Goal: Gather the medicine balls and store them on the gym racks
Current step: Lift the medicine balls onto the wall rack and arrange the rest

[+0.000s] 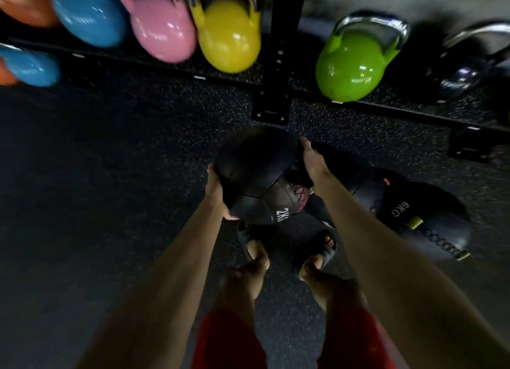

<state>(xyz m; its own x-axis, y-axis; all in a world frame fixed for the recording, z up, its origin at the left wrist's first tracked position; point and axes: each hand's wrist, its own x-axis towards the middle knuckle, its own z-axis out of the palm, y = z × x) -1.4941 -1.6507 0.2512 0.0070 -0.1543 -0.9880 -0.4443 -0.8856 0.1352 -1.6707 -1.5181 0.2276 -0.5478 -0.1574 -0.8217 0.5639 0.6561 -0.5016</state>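
Note:
A black medicine ball marked 2KG [256, 175] is held between both hands above the floor, in front of the rack. My left hand [216, 192] grips its left side with the thumb curled under it. My right hand [313, 161] presses flat against its right side, fingers straight. On the floor to the right lies a black ball marked 6KG [425, 219] with yellow tags, and another dark ball [358, 184] sits partly hidden behind my right forearm.
A black gym rack [284, 51] stands ahead with a shelf of kettlebells: blue [88, 12], pink [162, 26], yellow [229, 40], green [350, 68] and black [466, 70]. Its foot plate [271, 112] is bolted to the speckled rubber floor. My feet in sandals are below the ball.

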